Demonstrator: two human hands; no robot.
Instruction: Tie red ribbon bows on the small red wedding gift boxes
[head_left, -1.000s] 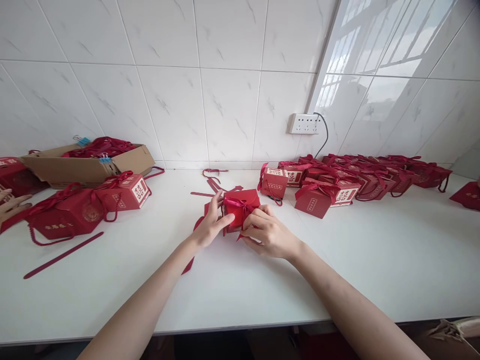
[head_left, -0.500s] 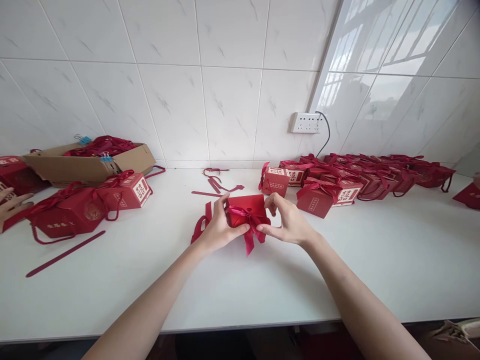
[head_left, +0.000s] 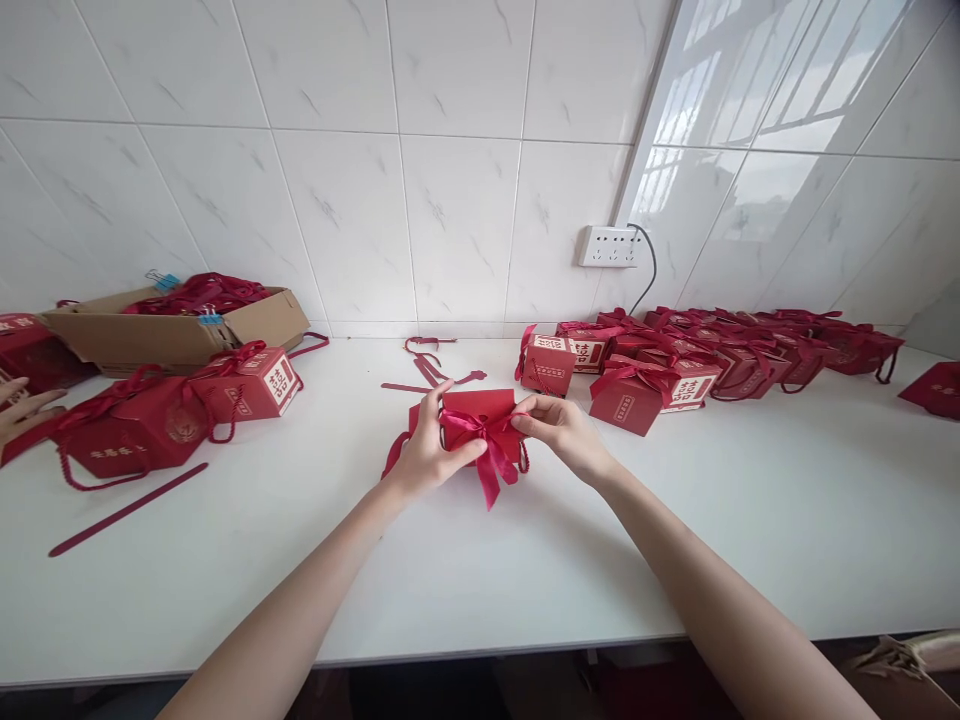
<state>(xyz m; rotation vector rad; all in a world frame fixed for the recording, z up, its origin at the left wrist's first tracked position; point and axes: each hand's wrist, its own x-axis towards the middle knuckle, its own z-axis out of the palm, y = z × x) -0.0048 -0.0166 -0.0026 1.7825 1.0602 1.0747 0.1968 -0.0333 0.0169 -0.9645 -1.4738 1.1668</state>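
Observation:
A small red gift box [head_left: 480, 407] with a red ribbon bow [head_left: 489, 450] sits on the white table [head_left: 465, 570] in front of me. My left hand [head_left: 429, 447] grips the box's left side, thumb pressed against the bow. My right hand [head_left: 560, 428] pinches the ribbon at the box's top right corner. The ribbon's tails hang down over the box's front.
Several finished red boxes [head_left: 637, 395] stand in rows at the right, up to the wall. At the left lie two larger red boxes [head_left: 247, 385] and an open cardboard carton [head_left: 176, 325] of ribbons. Loose red strips [head_left: 124, 510] lie about. Another person's hand [head_left: 22, 410] rests at the far left edge.
My right hand has come off the box's front and moved up to the top right corner. The bow's tails have dropped loose over the front.

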